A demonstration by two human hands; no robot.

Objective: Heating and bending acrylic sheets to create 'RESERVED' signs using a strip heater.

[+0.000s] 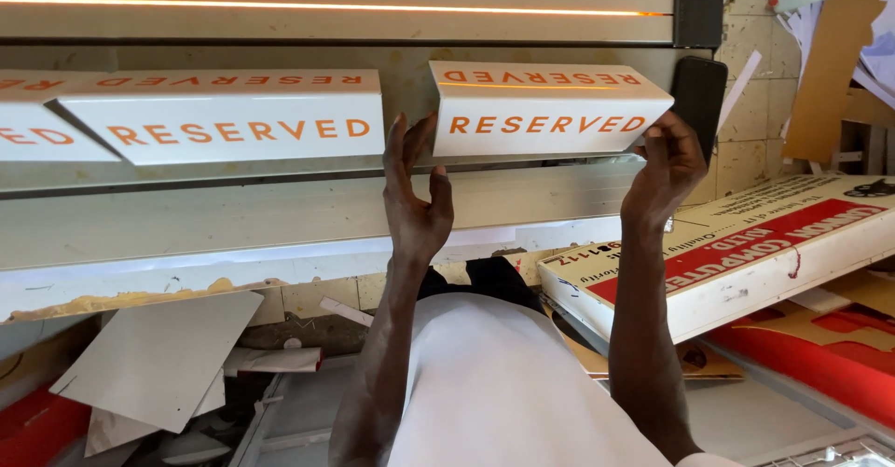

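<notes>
A white folded tent-shaped sign with orange lettering rests on a long metal bending machine. My right hand grips its right end from below. My left hand is at its left end, fingers spread and pressed against the machine just under the sign's corner. A second folded sign of the same kind lies to the left, and a third is cut off by the left edge.
A glowing orange heating strip runs along the machine's top. A black phone leans at the right end. A red-and-white printed board lies to the right. White sheet offcuts and scraps litter the floor.
</notes>
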